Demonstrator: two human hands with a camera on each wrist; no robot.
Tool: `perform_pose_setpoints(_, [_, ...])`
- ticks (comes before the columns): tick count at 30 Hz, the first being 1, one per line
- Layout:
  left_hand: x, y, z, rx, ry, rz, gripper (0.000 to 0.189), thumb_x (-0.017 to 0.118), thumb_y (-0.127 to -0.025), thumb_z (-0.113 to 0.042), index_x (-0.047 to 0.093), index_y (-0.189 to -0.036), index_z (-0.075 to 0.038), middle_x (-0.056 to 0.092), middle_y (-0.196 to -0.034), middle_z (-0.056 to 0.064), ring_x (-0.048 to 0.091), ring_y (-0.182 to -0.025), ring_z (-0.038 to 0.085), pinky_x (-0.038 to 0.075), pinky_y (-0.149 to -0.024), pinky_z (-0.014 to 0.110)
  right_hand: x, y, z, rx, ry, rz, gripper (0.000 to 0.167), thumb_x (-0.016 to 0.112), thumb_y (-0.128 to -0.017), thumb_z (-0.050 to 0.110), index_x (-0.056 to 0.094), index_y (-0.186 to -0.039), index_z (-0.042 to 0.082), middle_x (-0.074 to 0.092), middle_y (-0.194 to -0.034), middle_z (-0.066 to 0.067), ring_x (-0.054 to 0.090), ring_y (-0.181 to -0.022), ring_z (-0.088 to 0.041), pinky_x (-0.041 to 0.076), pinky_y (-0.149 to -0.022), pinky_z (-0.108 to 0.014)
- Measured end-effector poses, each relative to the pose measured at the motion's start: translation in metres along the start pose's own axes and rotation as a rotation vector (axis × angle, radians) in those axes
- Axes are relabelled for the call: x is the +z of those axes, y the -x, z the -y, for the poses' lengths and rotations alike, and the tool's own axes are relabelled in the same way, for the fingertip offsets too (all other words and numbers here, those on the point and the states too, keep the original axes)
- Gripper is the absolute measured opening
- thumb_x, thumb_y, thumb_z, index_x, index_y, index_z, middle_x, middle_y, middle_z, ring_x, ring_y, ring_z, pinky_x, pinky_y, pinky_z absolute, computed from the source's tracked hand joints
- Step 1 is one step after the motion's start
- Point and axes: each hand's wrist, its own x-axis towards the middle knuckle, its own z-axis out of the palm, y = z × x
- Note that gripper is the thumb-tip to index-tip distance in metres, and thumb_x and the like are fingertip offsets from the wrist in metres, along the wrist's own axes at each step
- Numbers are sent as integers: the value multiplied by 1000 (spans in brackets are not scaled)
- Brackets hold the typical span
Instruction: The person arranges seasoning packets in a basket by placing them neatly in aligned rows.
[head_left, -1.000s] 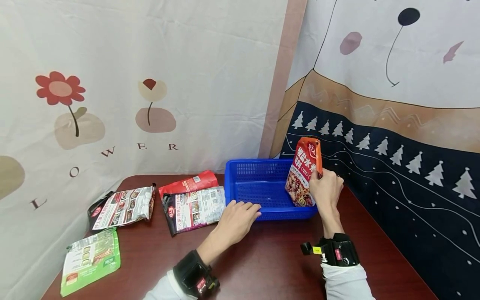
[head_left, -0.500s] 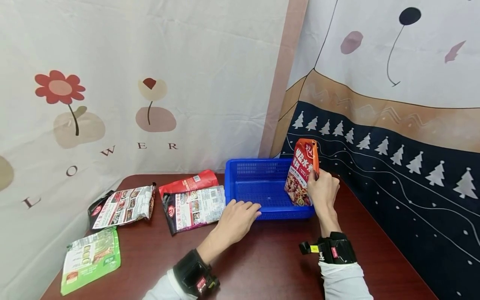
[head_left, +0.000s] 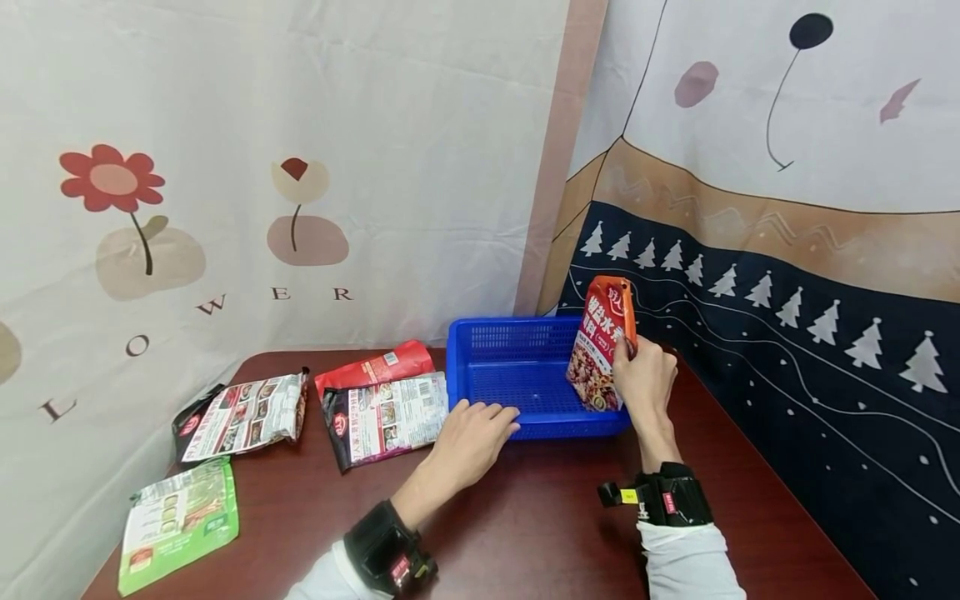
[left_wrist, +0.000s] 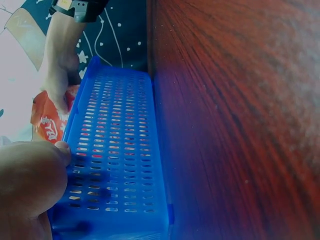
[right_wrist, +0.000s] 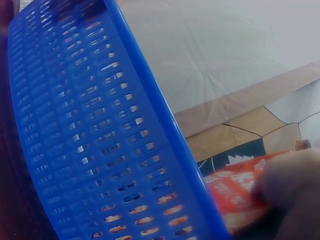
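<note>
A blue plastic basket [head_left: 498, 429] with slotted walls stands on the table. My left hand [head_left: 471, 442] holds its near rim toward the left, fingers hooked over the edge; what they do inside is mostly hidden. In the right part of the basket, a red and orange seasoning pouch [head_left: 597, 337] stands upright, slightly tilted, its lower end inside. My right hand [head_left: 647, 375] grips the pouch by its right edge, thumb toward the front. In the right wrist view, red parts of the pouch [right_wrist: 230, 192] show beyond the rim, beside the blurred right hand [right_wrist: 295, 185].
Left of the basket lie a red pouch [head_left: 382, 367] and a black and white pouch [head_left: 393, 421] overlapping it. Farther left are another black and white pouch [head_left: 251, 417] and a green pouch [head_left: 180, 525]. Hanging cloths [head_left: 420, 167] border the table [head_left: 525, 517] behind and at right.
My right hand and the pouch have shifted slightly left and now stay nearly still. The left hand keeps its place on the basket rim.
</note>
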Motion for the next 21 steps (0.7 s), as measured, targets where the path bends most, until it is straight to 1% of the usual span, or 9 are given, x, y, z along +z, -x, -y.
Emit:
perform_pose_setpoints(3, [1,0,0,-1,-3,1,25,63,-117,-38,79,-128,-24,85,-106,-4,78,-87,18,43,-69,31,0,-1,-1,3,-12,-4,34,65,-114,25,78,-115,-7,82,-105,-32,81,-85,-51,65,-74,-65])
perform_pose_setpoints(5, [2,0,0,0,-6,2,25,62,-117,-39,79,-129,-24,85,-106,-4,78,-87,18,43,-69,31,0,-1,-3,5,-20,-5,35,65,-113,26,78,-116,-6,82,-106,-32,81,-85,-51,65,-74,-65])
perform_pose_setpoints(9, [2,0,0,0,-8,4,26,61,-117,-39,79,-129,-24,85,-107,-4,78,-88,18,43,-69,31,0,-2,-5,20,-43,-1,40,66,-112,32,78,-125,-4,82,-111,-32,81,-90,-51,66,-78,-66])
perform_pose_setpoints(15, [2,0,0,4,-8,4,26,61,-117,-39,79,-130,-24,85,-107,-4,78,-87,18,41,-68,30,-3,-4,-2,87,-103,19,56,66,-110,47,70,-145,3,80,-127,-29,80,-104,-50,66,-89,-66])
perform_pose_setpoints(18, [1,0,0,6,-7,1,26,61,-117,-38,79,-130,-24,85,-107,-4,78,-87,18,41,-68,30,-6,-5,1,117,-141,45,67,68,-108,53,62,-157,7,75,-138,-28,77,-114,-49,65,-96,-66])
perform_pose_setpoints(21, [1,1,0,7,-7,-1,26,62,-117,-38,79,-129,-24,85,-107,-4,78,-87,18,41,-68,30,-9,-7,2,130,-170,77,77,69,-106,56,50,-167,11,67,-152,-26,70,-129,-47,62,-107,-68])
